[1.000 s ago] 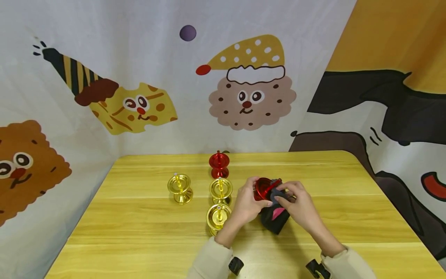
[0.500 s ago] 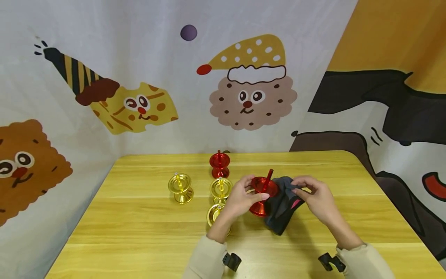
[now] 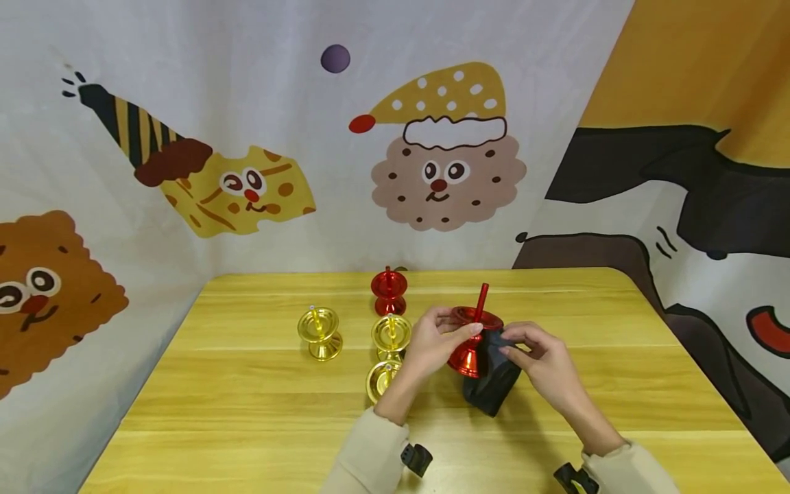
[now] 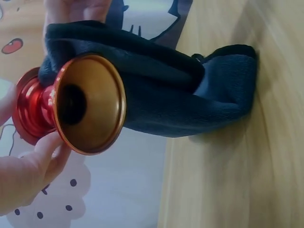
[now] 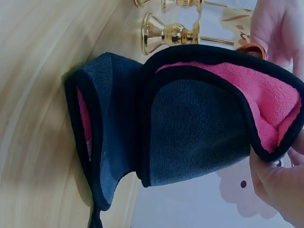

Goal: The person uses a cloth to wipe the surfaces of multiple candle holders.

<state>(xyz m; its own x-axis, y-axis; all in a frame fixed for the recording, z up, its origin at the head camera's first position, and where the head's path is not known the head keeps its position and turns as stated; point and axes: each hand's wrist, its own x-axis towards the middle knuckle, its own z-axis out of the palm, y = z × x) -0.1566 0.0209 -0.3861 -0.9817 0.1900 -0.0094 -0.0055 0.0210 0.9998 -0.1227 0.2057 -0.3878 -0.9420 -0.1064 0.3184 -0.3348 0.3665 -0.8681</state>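
A red metallic candle holder (image 3: 466,362) with a thin red rod rising from its dish is gripped by my left hand (image 3: 430,348), thumb just under the dish. It tilts slightly, and the left wrist view looks into the hollow golden underside of its base (image 4: 97,102). My right hand (image 3: 546,360) pinches the upper edge of a dark grey cloth (image 3: 490,391) right beside the holder. The cloth has black edging and a pink inner side (image 5: 270,104), and its lower end hangs down to the table. Part of it is hidden behind the holder in the head view.
Left of my hands stand gold candle holders: one apart (image 3: 319,336), one mid-row (image 3: 391,334), one nearer (image 3: 379,384), partly behind my left wrist. Another red candle holder (image 3: 389,291) stands near the back edge of the wooden table (image 3: 247,412). A printed curtain (image 3: 259,82) hangs behind.
The held candle holder has gone from leaning over to nearly upright and moved slightly right. My right hand drew the cloth away to the right, then brought it back against the holder.
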